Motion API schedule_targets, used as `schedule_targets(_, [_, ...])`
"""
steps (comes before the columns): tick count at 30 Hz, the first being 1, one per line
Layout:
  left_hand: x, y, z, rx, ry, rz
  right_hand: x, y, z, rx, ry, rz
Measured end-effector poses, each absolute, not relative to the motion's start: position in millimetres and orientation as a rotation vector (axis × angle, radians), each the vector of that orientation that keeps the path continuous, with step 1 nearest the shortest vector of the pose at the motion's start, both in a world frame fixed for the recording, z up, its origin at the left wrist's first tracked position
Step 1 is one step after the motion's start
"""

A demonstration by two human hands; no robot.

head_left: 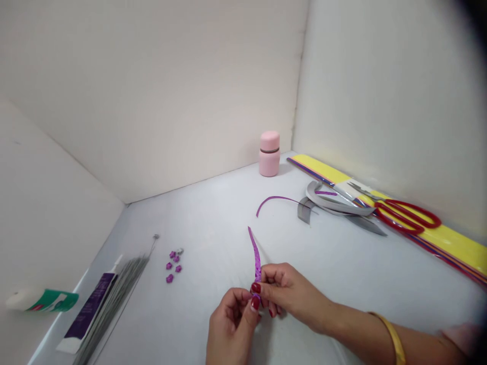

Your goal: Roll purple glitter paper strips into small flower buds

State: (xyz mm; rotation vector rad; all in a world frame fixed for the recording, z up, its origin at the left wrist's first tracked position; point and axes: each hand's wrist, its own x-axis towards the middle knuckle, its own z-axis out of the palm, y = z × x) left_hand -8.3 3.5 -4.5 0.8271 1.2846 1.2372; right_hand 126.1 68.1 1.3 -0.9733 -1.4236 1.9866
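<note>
A shiny purple paper strip point(257, 258) rises from between my fingertips, its free end pointing away from me over the table. My left hand point(232, 324) pinches the strip's near end between thumb and fingers. Touching it, my right hand point(292, 291) pinches the same strip just above, with a gold bangle point(393, 337) on that wrist. The folded part between the fingertips is mostly hidden. To the left lie several small purple paper stars point(169, 278) and a silver one point(180, 251).
A pink flask point(269, 154) stands by the back wall. Red-handled scissors point(411, 215) lie on yellow paper strips point(456, 238), beside grey strips point(338, 205) and a thin purple strip point(279, 197). Left are wires point(117, 299), a purple tube point(91, 309) and a green-white tube point(57, 300).
</note>
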Motion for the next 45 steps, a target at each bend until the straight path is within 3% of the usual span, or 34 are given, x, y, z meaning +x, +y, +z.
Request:
schedule_targets(29, [-7.7, 4.9, -4.1, 0.734, 1.315, 1.089, 125.2, 71.0, 8.5, -1.016, -1.394, 1.991])
schedule_targets(45, [-8.5, 5.2, -6.6, 0.739, 1.414, 1.252, 125.7, 70.8, 3.1, -1.001, -1.416, 1.995])
